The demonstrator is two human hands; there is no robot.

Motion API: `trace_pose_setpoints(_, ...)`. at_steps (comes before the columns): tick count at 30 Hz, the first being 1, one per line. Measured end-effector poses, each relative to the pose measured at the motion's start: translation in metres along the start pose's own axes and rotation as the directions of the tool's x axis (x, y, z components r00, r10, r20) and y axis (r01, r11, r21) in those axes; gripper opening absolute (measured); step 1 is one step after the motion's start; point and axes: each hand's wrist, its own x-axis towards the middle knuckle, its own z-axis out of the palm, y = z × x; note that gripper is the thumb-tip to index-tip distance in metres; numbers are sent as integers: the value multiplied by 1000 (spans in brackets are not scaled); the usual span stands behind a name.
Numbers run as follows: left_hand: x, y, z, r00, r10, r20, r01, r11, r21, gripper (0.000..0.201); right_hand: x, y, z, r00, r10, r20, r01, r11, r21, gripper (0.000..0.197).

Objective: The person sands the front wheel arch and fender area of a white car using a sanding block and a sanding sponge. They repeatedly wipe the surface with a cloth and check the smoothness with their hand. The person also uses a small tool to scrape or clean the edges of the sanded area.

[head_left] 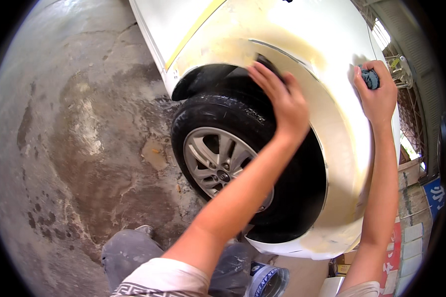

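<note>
A white car's fender (339,148) curves around the wheel, with yellowish filler patches over the arch. My left hand (285,101) is pressed to the top of the wheel arch, its fingers lying along a black sanding block (268,64). Motion blurs the fingertips and the block, and the palm side is hidden. Farther right, my right hand (380,94) is closed around a crumpled dark grey-green cloth (370,78) against the white bodywork. Below my left hand stands the black tyre (191,119) with its silver alloy wheel (203,153), partly covered by my left forearm.
Yellow tape (193,34) runs along the panel edge. A clear-sided bucket (277,282) with a blue label stands by my knee (126,252). Wet stains mark the concrete floor (49,163). Boxes (343,269) and a blue sign (435,195) are at the right.
</note>
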Motion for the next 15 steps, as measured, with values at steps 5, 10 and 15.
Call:
trace_pose_setpoints(5, 110, -47, -42, 914, -173, -368, 157, 985, -71, 86, -1, 3, 0, 1000, -4, -15, 4, 1000, -23, 27)
trace_pose_setpoints(10, -61, -12, 22, 976, 210, 50, -214, 969, 120, 86, 0, 3, -1, 1000, -9, -18, 8, 1000, -29, 26)
trace_pose_setpoints(15, -50, 28, 4, 989, 46, 138, -43, 999, -18, 85, -1, 3, -1, 999, 49, 19, -48, 996, -81, 26)
